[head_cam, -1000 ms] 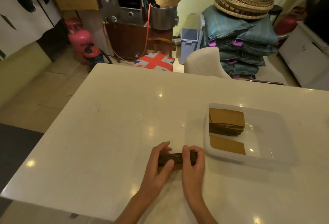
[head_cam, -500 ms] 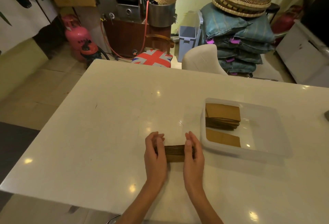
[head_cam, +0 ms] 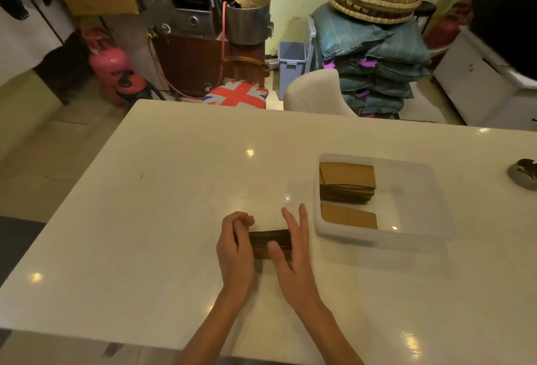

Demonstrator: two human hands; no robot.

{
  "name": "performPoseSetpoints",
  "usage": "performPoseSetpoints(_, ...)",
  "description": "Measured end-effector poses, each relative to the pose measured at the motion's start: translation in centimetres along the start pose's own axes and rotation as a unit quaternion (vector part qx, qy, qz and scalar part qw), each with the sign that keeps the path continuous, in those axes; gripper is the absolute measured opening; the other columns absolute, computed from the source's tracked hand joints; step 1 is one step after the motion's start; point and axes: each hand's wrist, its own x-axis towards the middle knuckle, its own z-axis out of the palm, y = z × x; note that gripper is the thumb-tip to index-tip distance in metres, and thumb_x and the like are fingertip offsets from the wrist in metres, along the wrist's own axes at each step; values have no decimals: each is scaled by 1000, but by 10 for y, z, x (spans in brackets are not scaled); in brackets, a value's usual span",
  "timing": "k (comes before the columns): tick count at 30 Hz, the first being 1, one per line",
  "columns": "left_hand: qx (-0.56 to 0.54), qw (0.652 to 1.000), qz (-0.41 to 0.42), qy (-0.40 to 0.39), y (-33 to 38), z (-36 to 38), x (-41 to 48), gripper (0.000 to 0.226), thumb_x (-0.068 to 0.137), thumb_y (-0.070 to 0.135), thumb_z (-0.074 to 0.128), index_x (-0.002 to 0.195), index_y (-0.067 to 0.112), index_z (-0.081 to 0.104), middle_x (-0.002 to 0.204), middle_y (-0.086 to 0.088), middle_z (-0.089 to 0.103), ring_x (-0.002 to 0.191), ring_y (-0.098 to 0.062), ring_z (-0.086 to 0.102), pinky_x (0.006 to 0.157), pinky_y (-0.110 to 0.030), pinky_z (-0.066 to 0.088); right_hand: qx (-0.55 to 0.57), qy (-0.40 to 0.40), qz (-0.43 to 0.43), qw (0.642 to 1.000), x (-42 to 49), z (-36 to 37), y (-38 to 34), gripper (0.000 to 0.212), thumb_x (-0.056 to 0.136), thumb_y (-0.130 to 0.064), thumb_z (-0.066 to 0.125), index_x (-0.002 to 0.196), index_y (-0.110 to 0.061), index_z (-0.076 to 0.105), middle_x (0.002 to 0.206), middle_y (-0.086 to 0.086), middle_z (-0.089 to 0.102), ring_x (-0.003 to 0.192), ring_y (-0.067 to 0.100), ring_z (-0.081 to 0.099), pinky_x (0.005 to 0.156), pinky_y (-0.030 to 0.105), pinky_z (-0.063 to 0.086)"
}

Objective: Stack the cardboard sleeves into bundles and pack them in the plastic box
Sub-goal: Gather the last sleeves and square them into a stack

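Cardboard sleeves (head_cam: pixel 270 241) stand on edge as one tight bundle on the white surface (head_cam: pixel 174 219), just beside the plastic box (head_cam: pixel 377 238), which already holds a stack (head_cam: pixel 347 181) and one flat sleeve (head_cam: pixel 348 216). The left hand (head_cam: pixel 235 251) curls its fingers round the bundle's left end. The right hand (head_cam: pixel 293 257) presses the right end with straight, spread fingers, thumb across the near face. Light and stiff, the sleeves will likely fan or slide apart unless squeezed from both ends when lifted.
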Motion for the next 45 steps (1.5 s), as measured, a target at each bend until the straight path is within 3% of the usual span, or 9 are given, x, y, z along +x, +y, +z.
performPoseSetpoints(6, 171, 974, -50, -137, 27, -1, 37, 22, 102, 26, 43, 104, 26, 65, 84, 15, 71, 90, -6, 66, 74, -22, 48, -88, -23, 24, 996, 16, -12, -6, 65, 88, -6, 64, 122, -58, 43, 125, -11, 40, 115, -2, 46, 98, 18, 47)
performPoseSetpoints(9, 77, 933, -55, -347, 63, -23, 65, 50, 92, 61, 47, 129, 30, 58, 115, 16, 71, 115, -5, 61, 95, -24, 50, 104, -57, 157, 980, 30, -30, -37, 50, 86, -9, 70, 120, -43, 57, 123, -7, 54, 115, 12, 54, 95, 30, 53)
performPoseSetpoints(12, -120, 874, -12, -470, 87, -36, 79, 89, 76, 70, 60, 149, 26, 34, 140, -5, 58, 129, -25, 53, 97, -35, 51, 414, -131, 294, 851, 37, -38, -70, 46, 86, -7, 68, 130, -17, 58, 127, 13, 60, 112, 30, 60, 96, 41, 52)
performPoseSetpoints(15, -190, 902, 38, -385, 93, -18, 63, 86, 75, 35, 81, 145, 29, 33, 130, -18, 59, 118, -40, 59, 92, -43, 53, 450, -126, 287, 836, 39, -30, -101, 44, 85, -16, 67, 128, -9, 59, 120, 15, 67, 104, 27, 67, 94, 40, 53)
performPoseSetpoints(20, -453, 863, -186, -126, 98, -1, 68, 47, 86, 48, 63, 127, 26, 54, 114, -13, 65, 92, -29, 66, 84, -47, 56, 54, 51, 119, 990, 26, -7, -125, 55, 91, -65, 35, 142, -53, 17, 156, -11, 24, 138, 8, 36, 102, 21, 41)
performPoseSetpoints(27, -493, 803, -287, -174, 91, 15, 37, 52, 83, 67, 58, 117, 27, 58, 109, -10, 65, 95, -26, 64, 93, -47, 51, -126, 280, -279, 910, 43, 1, -122, 49, 104, -45, 21, 136, -14, 41, 142, 29, 43, 143, 31, 29, 107, 65, 32)
performPoseSetpoints(30, -497, 813, -282, -115, 86, 18, 43, 54, 85, 69, 54, 118, 26, 59, 121, -11, 64, 102, -29, 64, 94, -49, 50, -123, 240, -286, 919, 35, 1, -106, 47, 101, -46, 23, 144, -30, 34, 150, 15, 37, 145, 38, 24, 114, 65, 15)
performPoseSetpoints(37, -404, 837, -368, 37, 76, -2, 60, 51, 87, 62, 57, 110, 17, 50, 92, -13, 65, 91, -28, 65, 79, -43, 56, -139, 36, -277, 950, 44, 8, -81, 37, 99, -46, 43, 118, -19, 62, 123, -7, 59, 124, 11, 50, 109, 44, 37)
performPoseSetpoints(45, -23, 983, -162, 87, 29, 4, 16, 28, 91, 57, 54, 110, 37, 59, 137, 5, 47, 122, -17, 53, 101, -42, 48, 99, 221, 56, 969, 43, 45, -24, 19, 100, -25, 49, 116, -35, 52, 110, -13, 58, 103, 11, 59, 89, 48, 53)
